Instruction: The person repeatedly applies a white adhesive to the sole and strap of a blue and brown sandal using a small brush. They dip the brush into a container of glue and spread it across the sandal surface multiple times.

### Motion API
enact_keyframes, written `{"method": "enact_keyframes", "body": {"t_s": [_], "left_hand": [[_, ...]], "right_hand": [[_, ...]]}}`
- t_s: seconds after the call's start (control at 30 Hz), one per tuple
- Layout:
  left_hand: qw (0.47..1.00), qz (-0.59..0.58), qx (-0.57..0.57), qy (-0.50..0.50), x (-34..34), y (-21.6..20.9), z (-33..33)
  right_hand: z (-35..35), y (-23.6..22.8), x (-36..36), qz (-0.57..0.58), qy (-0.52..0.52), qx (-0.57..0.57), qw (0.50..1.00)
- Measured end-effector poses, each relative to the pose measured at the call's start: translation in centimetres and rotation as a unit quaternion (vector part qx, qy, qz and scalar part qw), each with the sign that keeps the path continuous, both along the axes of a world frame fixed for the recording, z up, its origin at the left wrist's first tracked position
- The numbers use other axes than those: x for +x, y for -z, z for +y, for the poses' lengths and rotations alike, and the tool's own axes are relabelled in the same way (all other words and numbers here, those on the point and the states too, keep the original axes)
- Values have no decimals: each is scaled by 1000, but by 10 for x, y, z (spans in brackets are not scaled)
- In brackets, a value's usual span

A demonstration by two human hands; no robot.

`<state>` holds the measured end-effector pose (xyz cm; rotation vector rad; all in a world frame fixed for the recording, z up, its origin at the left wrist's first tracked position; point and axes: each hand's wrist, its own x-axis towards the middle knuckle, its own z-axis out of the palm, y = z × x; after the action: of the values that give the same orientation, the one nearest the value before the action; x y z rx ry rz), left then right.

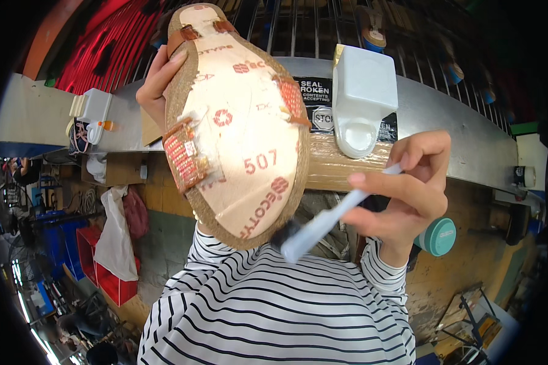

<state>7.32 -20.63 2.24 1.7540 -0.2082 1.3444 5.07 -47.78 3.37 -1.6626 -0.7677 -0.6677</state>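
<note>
Presumably so the sandal [243, 134] shows its underside, the left hand [156, 85] clasps it by the side, while the right hand [411, 191] pinches the brush [320, 229] near that underside's rim.

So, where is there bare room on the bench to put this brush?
Widest on the metal bench: between the large white container and the dark cylinder at far right. A narrower bare strip lies between the small white container and the left hand. The middle is crowded: taped cardboard, sandal and right hand.
</note>
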Motion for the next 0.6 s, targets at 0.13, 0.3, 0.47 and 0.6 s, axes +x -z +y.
{"method": "enact_keyframes", "body": {"t_s": [0.13,0.3,0.47,0.6], "left_hand": [[999,-5,-29,24,5,2,0],[997,-23,-36,67,17,4,-23],[993,-24,3,118,11,7,-64],[982,-15,-64,176,6,1,-71]], "right_hand": [[-4,-2,3,11,55,-11,998],[-9,-9,13,6,-20,-5,1000],[-16,-21,38,7,92,-95,991],[-14,-35,44,-44,176,-97,979]]}}
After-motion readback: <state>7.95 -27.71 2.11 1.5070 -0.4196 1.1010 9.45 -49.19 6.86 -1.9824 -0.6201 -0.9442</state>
